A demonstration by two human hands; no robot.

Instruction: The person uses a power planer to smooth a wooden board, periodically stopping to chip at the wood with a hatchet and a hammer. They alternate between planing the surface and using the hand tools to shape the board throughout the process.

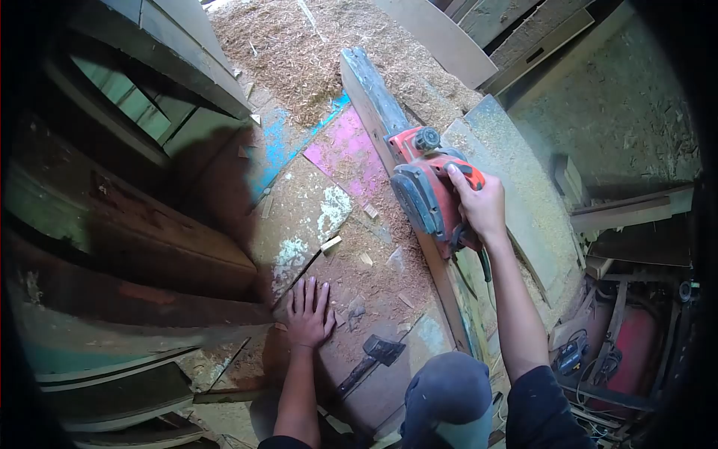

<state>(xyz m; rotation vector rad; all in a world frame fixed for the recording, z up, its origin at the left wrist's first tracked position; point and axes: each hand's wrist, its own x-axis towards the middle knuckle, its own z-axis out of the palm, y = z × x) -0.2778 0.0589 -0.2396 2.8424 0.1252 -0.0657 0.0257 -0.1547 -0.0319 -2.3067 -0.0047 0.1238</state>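
My right hand [482, 198] is wrapped round the handle of a red and black electric planer [443, 196]. The planer rests on the upper edge of a long wooden plank [365, 93] that runs from the far middle toward my knee. A power cord [486, 266] trails from the tool's rear. My left hand [310, 313] lies flat on the dusty floor boards, fingers spread, holding nothing. To the right of that hand, a hatchet [383, 349] with a dark head lies on the floor.
Wood shavings [280, 60] are heaped at the far end. Dark timber furniture parts [127, 224] crowd the left side. A flat board [516, 194] lies right of the plank. Another power tool [572, 355] sits at the lower right. Small wood offcuts [330, 244] are scattered about.
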